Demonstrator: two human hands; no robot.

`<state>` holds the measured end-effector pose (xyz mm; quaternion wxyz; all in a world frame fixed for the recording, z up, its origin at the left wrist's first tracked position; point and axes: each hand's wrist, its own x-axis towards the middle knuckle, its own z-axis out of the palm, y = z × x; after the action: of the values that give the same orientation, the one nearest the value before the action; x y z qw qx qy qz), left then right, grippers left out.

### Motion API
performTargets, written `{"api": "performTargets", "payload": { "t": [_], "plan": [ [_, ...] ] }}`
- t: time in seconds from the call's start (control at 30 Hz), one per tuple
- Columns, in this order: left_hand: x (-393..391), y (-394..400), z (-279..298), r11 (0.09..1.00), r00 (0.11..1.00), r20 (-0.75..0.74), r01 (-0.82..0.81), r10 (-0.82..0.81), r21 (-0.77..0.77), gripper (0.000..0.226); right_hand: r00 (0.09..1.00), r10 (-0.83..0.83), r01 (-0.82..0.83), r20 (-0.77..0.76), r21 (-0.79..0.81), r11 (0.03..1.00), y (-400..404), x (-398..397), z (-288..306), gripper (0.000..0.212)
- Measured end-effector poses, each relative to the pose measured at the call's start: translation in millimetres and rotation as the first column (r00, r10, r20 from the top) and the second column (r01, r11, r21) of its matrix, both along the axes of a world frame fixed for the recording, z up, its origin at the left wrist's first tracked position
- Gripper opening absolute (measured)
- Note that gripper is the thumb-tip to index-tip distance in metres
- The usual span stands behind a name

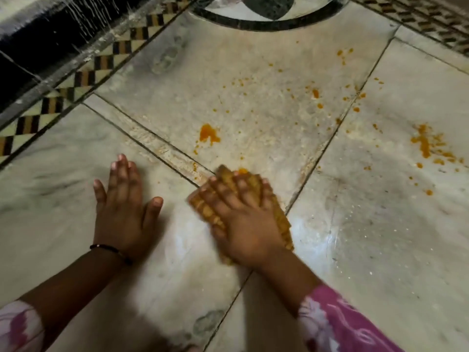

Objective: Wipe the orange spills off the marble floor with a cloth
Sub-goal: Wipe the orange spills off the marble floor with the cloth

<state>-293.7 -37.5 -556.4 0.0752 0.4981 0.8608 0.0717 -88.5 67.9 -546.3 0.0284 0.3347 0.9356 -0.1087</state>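
On white marble floor (368, 224): right hand (243, 219) flat on stained orange cloth (279, 222), left hand (121, 207) flat, empty; many orange spills (208, 134) left.

Right hand (243, 224) presses cloth (276, 219) — orange spills (208, 134) beyond.

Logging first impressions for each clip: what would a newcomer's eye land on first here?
Bright orange spills scattered over the pale marble floor stand out, chiefly a blob at centre and a smeared patch at far right. Next, the right hand pressing flat on an orange-stained ribbed cloth near a tile joint, while the left hand rests spread on the floor beside it.
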Motion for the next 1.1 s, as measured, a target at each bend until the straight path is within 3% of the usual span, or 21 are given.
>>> {"api": "performTargets", "payload": {
  "t": [0.1, 0.17, 0.23, 0.3, 0.43, 0.5, 0.6, 0.7, 0.77, 0.83, 0.97, 1.1],
  "plan": [
    [13, 4, -2, 1.000, 0.998, 0.060, -0.006, 0.007, -0.005, 0.087, 0.983, -0.181, 0.180, 0.025, 0.024, 0.983, -2, 53, 10, 0.064],
    [20, 6, -6, 0.998, 0.998, 0.030, 0.062, -0.061, -0.029, 0.085, 0.978, -0.197, 0.196, 0.064, 0.026, 0.980, -37, 77, 17, 0.066],
    [23, 8, -9, 0.993, 0.994, 0.018, 0.113, -0.112, -0.043, 0.084, 0.986, -0.138, 0.139, 0.092, -0.005, 0.990, -70, 72, 13, 0.069],
    [21, 8, -10, 0.991, 0.992, 0.016, 0.128, -0.127, -0.047, 0.083, 0.999, -0.036, 0.037, 0.027, -0.011, 0.999, -79, 41, 9, 0.067],
    [22, 6, -10, 0.985, 0.986, 0.003, 0.164, -0.164, -0.054, 0.084, 0.998, 0.049, -0.049, -0.044, -0.004, 0.999, -25, -15, 4, 0.062],
    [21, 6, -9, 0.988, 0.989, 0.004, 0.148, -0.148, -0.035, 0.084, 0.999, -0.028, 0.028, 0.030, -0.014, 1.000, 21, -13, 6, 0.065],
    [22, 7, -9, 0.992, 0.992, 0.007, 0.124, -0.123, -0.023, 0.085, 0.947, -0.284, 0.289, 0.150, -0.016, 0.957, 71, 32, 11, 0.069],
    [23, 6, -7, 0.993, 0.994, 0.001, 0.112, -0.112, -0.036, 0.085, 0.909, -0.391, 0.383, 0.144, 0.081, 0.920, 42, 79, 13, 0.071],
    [24, 8, -6, 0.994, 0.994, -0.012, 0.105, -0.106, -0.041, 0.086, 0.925, -0.355, 0.346, 0.136, 0.086, 0.934, -12, 74, 15, 0.069],
    [25, 9, -6, 0.994, 0.995, -0.018, 0.101, -0.102, -0.050, 0.086, 0.971, -0.213, 0.214, 0.105, 0.009, 0.977, -50, 47, 15, 0.066],
    [23, 6, -11, 0.996, 0.997, -0.015, 0.080, -0.080, -0.026, 0.084, 0.999, 0.031, -0.032, 0.019, 0.031, 0.999, -14, -11, 4, 0.062],
    [21, 7, -12, 0.996, 0.996, -0.007, 0.083, -0.083, -0.033, 0.084, 0.982, -0.152, 0.154, 0.112, -0.016, 0.988, 61, 2, 5, 0.064]
  ]
}}
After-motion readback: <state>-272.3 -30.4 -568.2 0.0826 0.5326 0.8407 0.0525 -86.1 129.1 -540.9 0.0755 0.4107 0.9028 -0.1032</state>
